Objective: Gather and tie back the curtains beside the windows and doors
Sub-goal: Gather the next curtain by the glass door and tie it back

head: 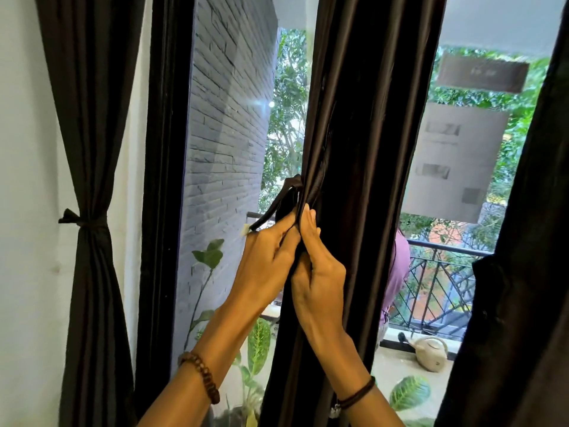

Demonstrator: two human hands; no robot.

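Left curtain: already cinched against the wall. Tie-back strap: looped just above my left hand, which pinches it. Middle curtain: gathered, its edge gripped by my right hand, knuckles touching.

White wall at my 9 o'clock, black window frame beside it, daylight through the glass: grey brick wall at 11, trees at 12, balcony railing and watering can at 3-4.
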